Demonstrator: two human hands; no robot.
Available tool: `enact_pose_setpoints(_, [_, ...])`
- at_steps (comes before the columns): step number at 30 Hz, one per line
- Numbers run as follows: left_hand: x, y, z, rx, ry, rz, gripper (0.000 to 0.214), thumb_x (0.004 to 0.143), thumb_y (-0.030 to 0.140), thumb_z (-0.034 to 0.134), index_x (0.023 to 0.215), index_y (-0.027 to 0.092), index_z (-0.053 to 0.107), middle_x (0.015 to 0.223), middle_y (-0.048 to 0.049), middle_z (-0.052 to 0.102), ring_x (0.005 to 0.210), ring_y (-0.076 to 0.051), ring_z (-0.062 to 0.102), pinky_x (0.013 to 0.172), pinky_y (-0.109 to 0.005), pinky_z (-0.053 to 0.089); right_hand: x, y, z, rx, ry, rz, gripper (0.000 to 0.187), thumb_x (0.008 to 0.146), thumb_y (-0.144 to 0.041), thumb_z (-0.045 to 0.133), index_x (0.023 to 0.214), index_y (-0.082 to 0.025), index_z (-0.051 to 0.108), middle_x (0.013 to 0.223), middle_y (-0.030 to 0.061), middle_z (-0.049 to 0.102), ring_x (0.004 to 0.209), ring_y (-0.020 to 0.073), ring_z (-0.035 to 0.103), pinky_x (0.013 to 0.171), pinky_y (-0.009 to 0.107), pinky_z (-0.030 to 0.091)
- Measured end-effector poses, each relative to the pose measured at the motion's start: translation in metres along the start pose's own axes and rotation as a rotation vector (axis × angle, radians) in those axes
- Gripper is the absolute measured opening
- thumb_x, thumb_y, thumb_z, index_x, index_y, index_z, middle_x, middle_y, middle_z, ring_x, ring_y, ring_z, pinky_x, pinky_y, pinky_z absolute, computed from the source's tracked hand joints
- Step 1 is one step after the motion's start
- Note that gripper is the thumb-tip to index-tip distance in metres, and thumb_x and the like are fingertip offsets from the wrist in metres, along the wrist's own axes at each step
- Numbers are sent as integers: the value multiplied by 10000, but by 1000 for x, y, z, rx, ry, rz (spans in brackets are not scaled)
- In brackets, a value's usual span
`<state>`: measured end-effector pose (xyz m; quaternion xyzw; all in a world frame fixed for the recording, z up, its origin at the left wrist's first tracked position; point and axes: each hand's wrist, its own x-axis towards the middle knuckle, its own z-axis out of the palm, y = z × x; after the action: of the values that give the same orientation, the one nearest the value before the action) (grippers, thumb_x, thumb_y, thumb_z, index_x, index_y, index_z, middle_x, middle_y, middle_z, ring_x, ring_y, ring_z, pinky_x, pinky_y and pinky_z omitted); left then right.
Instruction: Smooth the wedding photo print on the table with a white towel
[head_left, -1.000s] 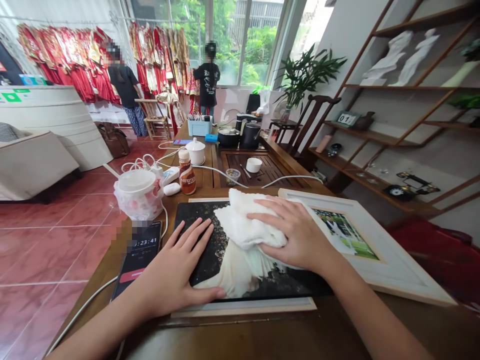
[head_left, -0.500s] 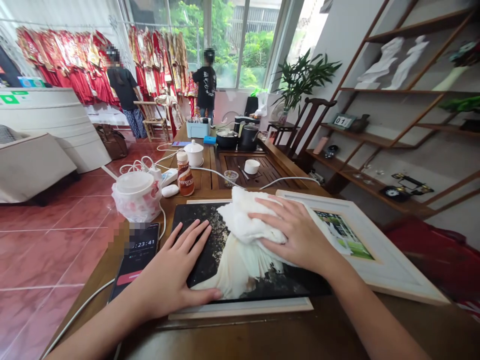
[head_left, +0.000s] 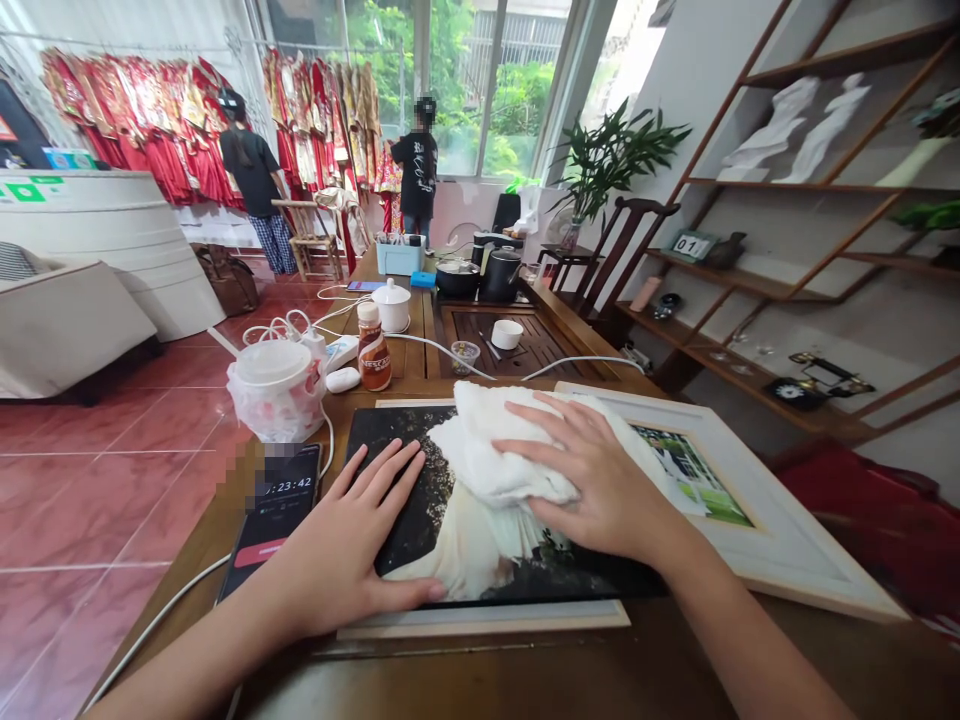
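Head camera: A person leans both bare hands on a dark picture (head_left: 480,545) lying flat on a wooden table (head_left: 495,685). Taking that picture as the dial's centre, the left hand (head_left: 349,545) rests at nine o'clock, palm down, fingers spread, gripping nothing, its thumb stretched along the near edge. Toward one o'clock, the right hand (head_left: 600,485) holds a bunched white cloth (head_left: 487,430) to the surface under half-spread fingers. A pale frame strip (head_left: 525,615) shows at six o'clock; a framed photo (head_left: 709,485) lies at three, with loose cloth appearing to reach toward it. A phone (head_left: 289,505) sits at nine, beyond the left hand, and a brown bottle (head_left: 375,350) at eleven.

The step seems to call for light, even pressure through a flat pad of cloth, rather than fingertips digging in. Gathering the loose end would probably spare the framed photo a snag. The braced left hand looks well placed to stop sliding, provided it bears down gently near the edge.
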<state>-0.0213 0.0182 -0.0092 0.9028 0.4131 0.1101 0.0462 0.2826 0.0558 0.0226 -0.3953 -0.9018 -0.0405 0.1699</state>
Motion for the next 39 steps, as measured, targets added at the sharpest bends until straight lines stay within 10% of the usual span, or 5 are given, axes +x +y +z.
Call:
enact_pose_setpoints(6, [0, 0, 1, -4, 33, 13, 984, 814, 763, 516, 1552, 182, 223, 1582, -140, 275, 1455, -356, 237, 1182, -555, 182, -2, -13, -11, 176, -168, -212, 665, 606, -221, 638, 1246, -397, 599, 1509, -39, 422, 1398, 329, 334, 1138, 588, 141])
enact_pose_setpoints(24, [0, 0, 1, -16, 13, 0, 992, 821, 779, 482, 1567, 220, 143, 1597, -111, 246, 1466, -336, 216, 1185, -542, 175, -3, -2, -8, 26, 172, -44, 675, 813, -431, 632, 1418, -264, 387, 1460, 107, 460, 1337, 311, 413, 1109, 519, 306])
enact_pose_setpoints(39, [-1, 1, -1, -24, 25, 14, 939, 828, 775, 478, 1532, 186, 277, 1567, -127, 316, 1464, -340, 218, 1190, -553, 159, 1, -12, -3, 72, -97, -189, 959, 637, -743, 649, 1457, -327, 375, 1554, 79, 334, 1394, 388, 306, 1107, 608, 212])
